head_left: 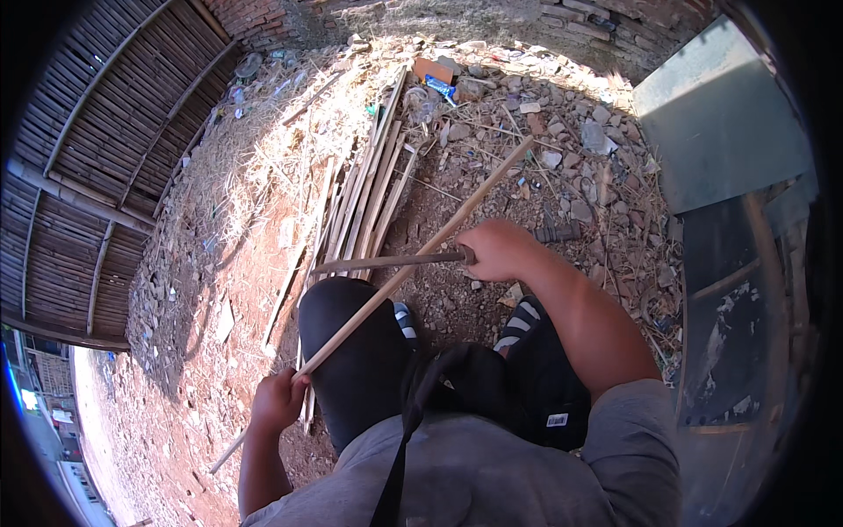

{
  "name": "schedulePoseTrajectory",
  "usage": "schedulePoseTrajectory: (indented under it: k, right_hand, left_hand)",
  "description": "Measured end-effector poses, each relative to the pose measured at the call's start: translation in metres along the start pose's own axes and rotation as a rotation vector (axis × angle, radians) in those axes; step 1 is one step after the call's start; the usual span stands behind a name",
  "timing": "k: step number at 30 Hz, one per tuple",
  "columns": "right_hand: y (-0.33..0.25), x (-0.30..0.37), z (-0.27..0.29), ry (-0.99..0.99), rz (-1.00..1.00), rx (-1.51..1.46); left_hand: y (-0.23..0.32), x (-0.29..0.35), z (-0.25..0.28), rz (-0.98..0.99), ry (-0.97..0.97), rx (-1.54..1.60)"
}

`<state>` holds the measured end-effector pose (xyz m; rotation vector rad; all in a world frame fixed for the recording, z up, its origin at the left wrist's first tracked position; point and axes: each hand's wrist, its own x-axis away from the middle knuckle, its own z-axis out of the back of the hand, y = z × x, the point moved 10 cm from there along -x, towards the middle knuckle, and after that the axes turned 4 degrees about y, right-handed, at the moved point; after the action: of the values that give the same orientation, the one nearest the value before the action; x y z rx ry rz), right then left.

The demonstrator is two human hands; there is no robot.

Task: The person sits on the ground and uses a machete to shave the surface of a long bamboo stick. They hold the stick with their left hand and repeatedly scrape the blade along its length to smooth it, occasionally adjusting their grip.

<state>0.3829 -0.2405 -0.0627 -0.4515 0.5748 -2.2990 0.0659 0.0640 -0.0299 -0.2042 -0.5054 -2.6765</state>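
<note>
My left hand is closed round the lower part of a long, pale bamboo strip. The strip slants across my bent knee, from the ground at lower left up to the right. In my closed right hand is the handle of a machete with a long, narrow, dark blade. The blade points left and crosses the strip just above my knee; whether its edge touches the strip I cannot tell. Several split bamboo strips lie in a loose bundle on the ground ahead of me.
A slatted bamboo wall stands at the left, and a brick wall runs along the back. Stones and rubble cover the ground to the right. A greenish metal sheet leans there above a dark panel. A blue wrapper lies far ahead.
</note>
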Motion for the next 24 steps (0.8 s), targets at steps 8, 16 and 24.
schedulePoseTrajectory:
  k: [8, 16, 24]
  right_hand:
    - [0.023, -0.001, 0.012, 0.039, -0.141, -0.020]
    - [0.091, -0.008, 0.032, 0.230, -0.295, -0.188]
    - [0.039, -0.011, 0.005, -0.036, -0.136, -0.073]
  left_hand:
    - [0.008, 0.000, 0.006, -0.013, 0.044, -0.066]
    - [0.003, -0.006, 0.005, 0.007, 0.079, -0.084]
    - [0.004, -0.007, 0.003, -0.019, 0.066, -0.011]
